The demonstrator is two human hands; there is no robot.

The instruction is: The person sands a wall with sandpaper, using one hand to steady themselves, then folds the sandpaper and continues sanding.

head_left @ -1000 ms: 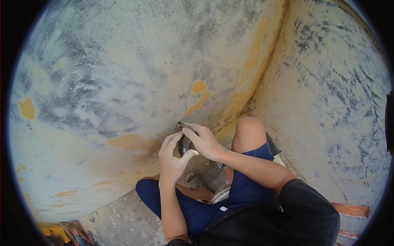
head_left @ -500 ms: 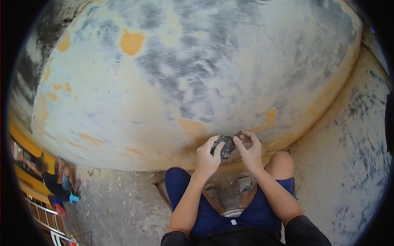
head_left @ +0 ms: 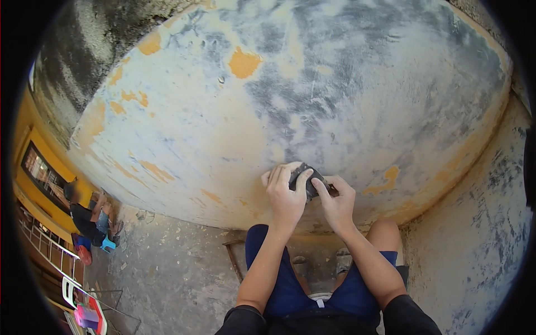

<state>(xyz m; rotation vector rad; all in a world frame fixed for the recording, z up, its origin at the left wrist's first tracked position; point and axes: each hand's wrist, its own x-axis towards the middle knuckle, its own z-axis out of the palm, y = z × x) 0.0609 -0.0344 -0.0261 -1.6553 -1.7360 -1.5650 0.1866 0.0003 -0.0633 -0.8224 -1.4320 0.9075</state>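
Note:
Both of my hands hold a dark, dusty piece of sandpaper (head_left: 310, 193) between them, just in front of the lower wall. My left hand (head_left: 285, 194) has its fingers curled behind the piece and its thumb over the front. From the other side, my right hand (head_left: 338, 202) pinches the edge with its thumb, fingers bent behind. The sandpaper looks folded into a small wad, its back hidden by my fingers. Pale dust coats my fingertips. Behind them, the wall (head_left: 234, 139) is patched with whitish filler, grey smears and bare orange spots.
My knees are bent close to the wall's foot, above a rough concrete floor (head_left: 167, 262). Another wall (head_left: 469, 223) stands at the right. Far left, a person (head_left: 86, 215) sits on a blue stool (head_left: 108, 243) near a metal ladder (head_left: 53, 248).
The sandpaper, more spread before, is now folded smaller, and my left hand wraps further over it. My hands sit closer together and slightly higher. The view has shifted, showing more of the left side.

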